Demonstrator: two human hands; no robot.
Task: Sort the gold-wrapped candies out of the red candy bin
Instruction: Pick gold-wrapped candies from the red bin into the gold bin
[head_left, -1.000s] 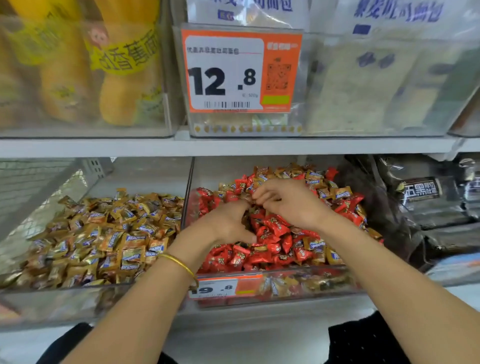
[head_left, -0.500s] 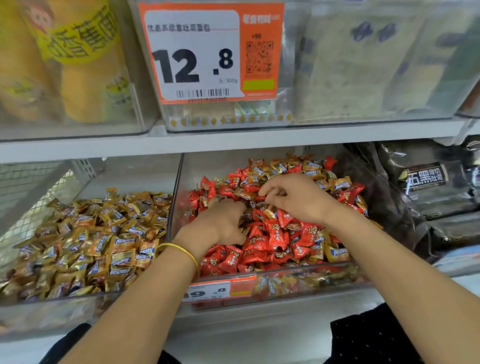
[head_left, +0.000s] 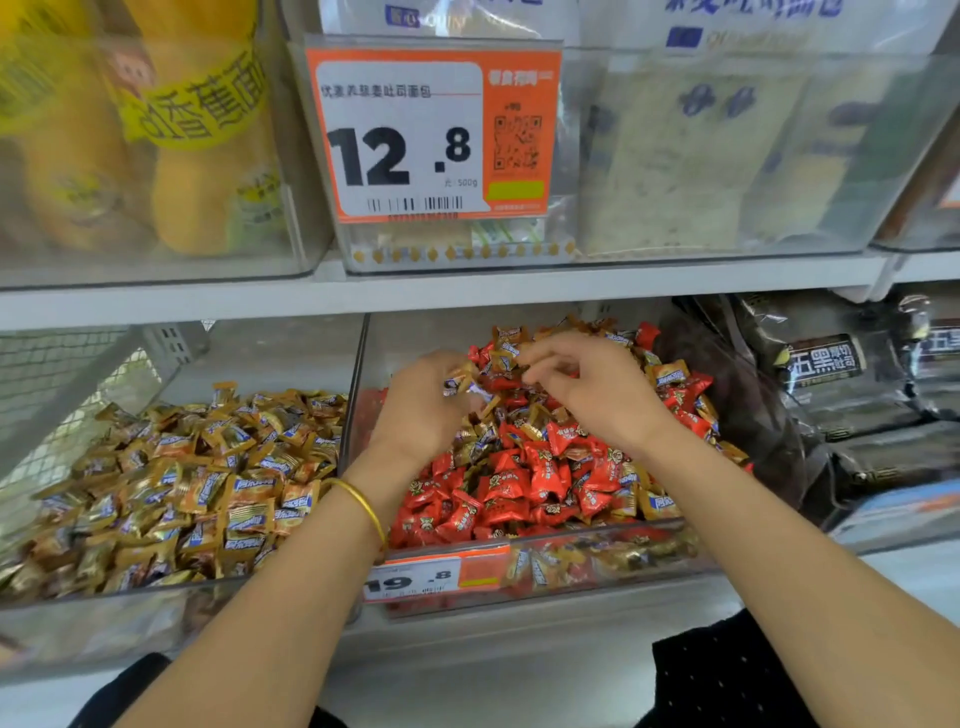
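Gold candies (head_left: 460, 382) clenched in left grip (head_left: 426, 410); right grip (head_left: 597, 400) unclear — red candies (head_left: 509, 488) heaped around both.

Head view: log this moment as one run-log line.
phase: sorting | left hand: grips gold-wrapped candies | right hand: above red candy bin, hold unclear | more gold ones left in bin

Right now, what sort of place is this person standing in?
Most likely the loose-candy section of a shop. Clear plastic bins of gold-wrapped candies and red-wrapped candies sit on white shelves, and orange-and-white price tags with barcodes hang on the bin fronts.
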